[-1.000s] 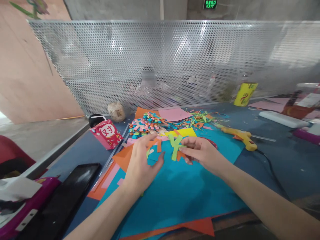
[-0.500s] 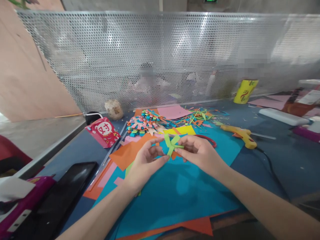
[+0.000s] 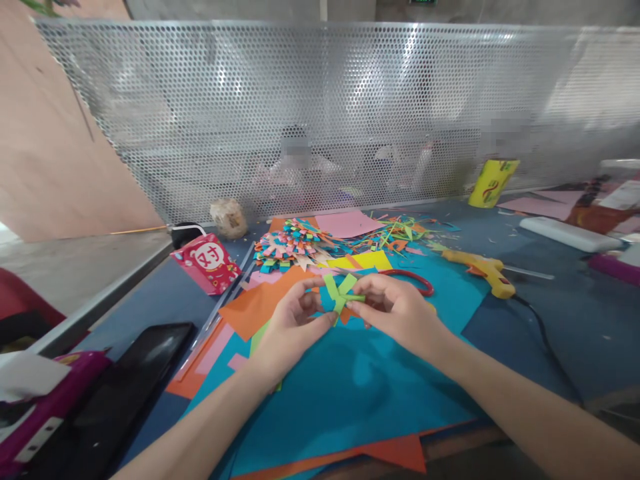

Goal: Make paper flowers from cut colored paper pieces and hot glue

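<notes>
Between my two hands, above a large blue paper sheet [image 3: 370, 393], is a light green paper piece [image 3: 341, 293] with several strips spreading from its middle. My left hand [image 3: 300, 313] is closed, thumb and fingers pinching its lower left strip. From the other side my right hand [image 3: 387, 300] pinches the strip that points right. Some of the fingers behind the paper are hidden. Just beyond my right hand shows the red handle of a pair of scissors [image 3: 423, 283], its other parts covered.
Fringed paper pieces [image 3: 290, 248] and thin scraps [image 3: 405, 232] lie behind my hands. A yellow glue gun [image 3: 483, 270] with a black cord rests at right. On the left are a black phone [image 3: 135, 373] and a red packet [image 3: 210, 263]. A perforated metal screen [image 3: 320, 87] stands behind.
The green paper has tilted slightly and shifted a little down in my hands. My right hand has moved slightly, and more of the red handle shows. Both hands keep their pinch.
</notes>
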{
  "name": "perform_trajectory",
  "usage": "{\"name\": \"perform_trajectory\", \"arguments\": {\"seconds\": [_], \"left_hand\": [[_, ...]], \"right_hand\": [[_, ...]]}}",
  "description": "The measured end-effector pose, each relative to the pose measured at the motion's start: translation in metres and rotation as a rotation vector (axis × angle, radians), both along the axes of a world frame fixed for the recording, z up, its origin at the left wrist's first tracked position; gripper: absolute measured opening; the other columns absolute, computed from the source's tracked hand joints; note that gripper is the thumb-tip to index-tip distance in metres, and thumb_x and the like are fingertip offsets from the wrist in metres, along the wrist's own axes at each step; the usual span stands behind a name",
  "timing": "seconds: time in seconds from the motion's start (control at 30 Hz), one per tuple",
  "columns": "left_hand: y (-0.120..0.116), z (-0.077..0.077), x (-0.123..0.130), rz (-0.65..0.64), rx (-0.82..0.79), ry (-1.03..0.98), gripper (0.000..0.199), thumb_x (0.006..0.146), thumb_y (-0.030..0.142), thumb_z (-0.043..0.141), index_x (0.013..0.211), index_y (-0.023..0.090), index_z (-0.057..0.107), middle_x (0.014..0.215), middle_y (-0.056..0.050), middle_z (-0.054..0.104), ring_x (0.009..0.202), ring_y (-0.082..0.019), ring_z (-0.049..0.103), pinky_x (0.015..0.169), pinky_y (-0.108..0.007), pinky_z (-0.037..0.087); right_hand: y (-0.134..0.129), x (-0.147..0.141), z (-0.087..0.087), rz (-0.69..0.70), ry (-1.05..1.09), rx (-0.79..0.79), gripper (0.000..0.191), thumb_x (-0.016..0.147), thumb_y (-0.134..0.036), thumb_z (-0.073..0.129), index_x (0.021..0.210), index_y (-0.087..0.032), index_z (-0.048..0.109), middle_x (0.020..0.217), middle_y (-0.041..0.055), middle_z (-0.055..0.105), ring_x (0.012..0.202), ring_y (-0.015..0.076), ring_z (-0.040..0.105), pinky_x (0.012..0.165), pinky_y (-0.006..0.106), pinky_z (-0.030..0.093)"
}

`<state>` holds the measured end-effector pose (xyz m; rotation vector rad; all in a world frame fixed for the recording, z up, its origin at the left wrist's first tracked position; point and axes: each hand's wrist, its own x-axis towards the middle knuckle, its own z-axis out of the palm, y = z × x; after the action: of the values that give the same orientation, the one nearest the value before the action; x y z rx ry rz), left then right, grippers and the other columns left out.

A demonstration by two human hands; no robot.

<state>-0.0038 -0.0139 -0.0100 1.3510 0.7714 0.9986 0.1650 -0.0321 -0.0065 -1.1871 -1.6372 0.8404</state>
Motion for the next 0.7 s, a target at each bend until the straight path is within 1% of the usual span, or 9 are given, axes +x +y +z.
{"name": "perform_trajectory", "arguments": {"seconds": [0.17,0.33,0.43,0.53,0.6,0.7], "left_hand": [[-0.0012,0.0013,0.0003,0.001,-0.014,0.002,0.039,0.068,0.019,0.065,0.103,0.016,0.046,0.076,0.000,0.057,0.068,-0.010,0.053,0.059,-0.020,0.041],[-0.0016,0.0039,0.0011,0.028,-0.022,0.007,0.041,0.066,0.020,0.067,0.101,0.016,0.047,0.073,0.001,0.056,0.066,-0.011,0.053,0.057,-0.020,0.040],[-0.0003,0.0035,0.0006,0.037,0.000,0.000,0.037,0.066,0.023,0.067,0.099,0.016,0.050,0.078,-0.002,0.059,0.072,-0.013,0.055,0.059,-0.021,0.042],[0.0008,0.0029,-0.0003,0.035,0.001,-0.005,0.033,0.067,0.023,0.067,0.096,0.015,0.053,0.087,-0.004,0.061,0.081,-0.016,0.056,0.067,-0.024,0.044],[0.0008,0.0027,-0.0005,0.015,-0.033,-0.021,0.035,0.066,0.022,0.069,0.096,0.015,0.053,0.086,-0.004,0.062,0.079,-0.015,0.057,0.068,-0.024,0.044],[0.0005,0.0024,0.0002,-0.010,-0.056,-0.050,0.037,0.064,0.020,0.070,0.095,0.015,0.052,0.081,-0.002,0.063,0.072,-0.012,0.058,0.062,-0.022,0.044]], "right_hand": [[0.0003,0.0001,0.0007,0.006,0.001,-0.005,0.015,0.071,-0.031,0.058,0.077,-0.019,0.052,0.061,-0.0015,0.056,0.048,0.0096,0.052,0.043,0.021,0.044],[-0.0003,0.0000,0.0011,0.003,0.006,-0.005,0.014,0.071,-0.030,0.058,0.077,-0.019,0.051,0.062,-0.0016,0.056,0.049,0.0093,0.051,0.043,0.020,0.043],[-0.0002,-0.0001,0.0008,0.014,0.014,-0.016,0.014,0.072,-0.031,0.058,0.077,-0.019,0.052,0.064,-0.0012,0.057,0.049,0.0095,0.052,0.043,0.021,0.043],[0.0009,-0.0003,-0.0001,0.020,-0.007,-0.012,0.015,0.072,-0.031,0.058,0.077,-0.019,0.052,0.063,-0.0015,0.056,0.049,0.0098,0.052,0.043,0.021,0.043],[0.0022,-0.0003,-0.0012,0.012,-0.025,0.003,0.014,0.072,-0.030,0.057,0.077,-0.019,0.052,0.061,-0.0018,0.055,0.049,0.0098,0.051,0.044,0.021,0.042],[0.0037,0.0002,-0.0037,0.006,-0.050,0.034,0.014,0.073,-0.031,0.057,0.077,-0.019,0.051,0.062,-0.0016,0.055,0.051,0.0101,0.051,0.046,0.022,0.043]]}}
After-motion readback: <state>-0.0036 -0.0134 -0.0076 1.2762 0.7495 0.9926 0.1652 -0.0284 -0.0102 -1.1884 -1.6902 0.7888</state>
